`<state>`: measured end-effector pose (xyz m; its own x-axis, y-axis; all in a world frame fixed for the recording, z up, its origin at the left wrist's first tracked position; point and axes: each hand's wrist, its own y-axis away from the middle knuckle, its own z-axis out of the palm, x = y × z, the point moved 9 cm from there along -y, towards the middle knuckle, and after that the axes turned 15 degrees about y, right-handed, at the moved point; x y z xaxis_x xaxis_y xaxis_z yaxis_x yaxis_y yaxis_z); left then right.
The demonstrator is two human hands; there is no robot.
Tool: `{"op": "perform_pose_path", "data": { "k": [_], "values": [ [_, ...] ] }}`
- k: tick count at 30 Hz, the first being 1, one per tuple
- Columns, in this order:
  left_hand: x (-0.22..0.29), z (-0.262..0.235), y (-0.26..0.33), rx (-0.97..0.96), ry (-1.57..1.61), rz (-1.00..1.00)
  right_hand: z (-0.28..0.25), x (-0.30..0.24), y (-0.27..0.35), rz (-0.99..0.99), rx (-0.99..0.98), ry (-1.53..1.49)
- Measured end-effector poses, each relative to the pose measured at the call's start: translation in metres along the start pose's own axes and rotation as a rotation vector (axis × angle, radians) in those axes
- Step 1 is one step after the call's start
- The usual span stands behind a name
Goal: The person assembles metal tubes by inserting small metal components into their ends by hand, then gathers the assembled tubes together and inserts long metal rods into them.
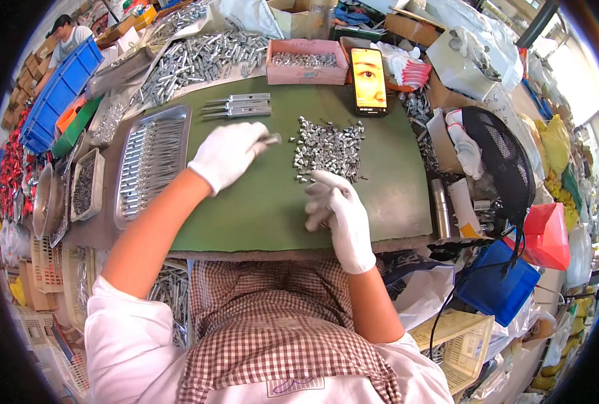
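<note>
Assembly looks mid-cycle. The left hand (229,153), white-gloved, pinches a slim metal rod (270,139) just left of the heap of small shiny metal caps (328,149) on the green table (259,209). The right hand (336,205), fingers loosely curled, rests just below the heap; picking one cap seems next.

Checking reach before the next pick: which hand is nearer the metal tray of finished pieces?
Left. The left hand sits just right of the metal tray; the right hand is farther right, below the pile of small metal parts.
</note>
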<state>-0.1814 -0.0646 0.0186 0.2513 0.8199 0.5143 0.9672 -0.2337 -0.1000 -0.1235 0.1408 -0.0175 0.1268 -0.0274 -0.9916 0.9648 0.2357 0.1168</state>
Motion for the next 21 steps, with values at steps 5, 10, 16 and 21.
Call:
{"op": "perform_pose_path", "data": {
  "k": [5, 10, 16, 21],
  "values": [
    [0.078, 0.024, 0.047, -0.092, -0.082, 0.268, -0.006, -0.005, 0.013, 0.097, -0.043, 0.306],
    [0.095, 0.021, 0.067, 0.028, 0.032, 0.367, -0.007, 0.0, 0.011, 0.127, -0.102, 0.273],
    [0.093, 0.019, 0.072, 0.045, 0.057, 0.315, -0.015, -0.003, 0.008, 0.003, -0.066, 0.535],
    [0.089, 0.021, 0.074, 0.06, 0.122, 0.267, -0.016, 0.001, 0.009, 0.078, -0.058, 0.489]
  ]
}}
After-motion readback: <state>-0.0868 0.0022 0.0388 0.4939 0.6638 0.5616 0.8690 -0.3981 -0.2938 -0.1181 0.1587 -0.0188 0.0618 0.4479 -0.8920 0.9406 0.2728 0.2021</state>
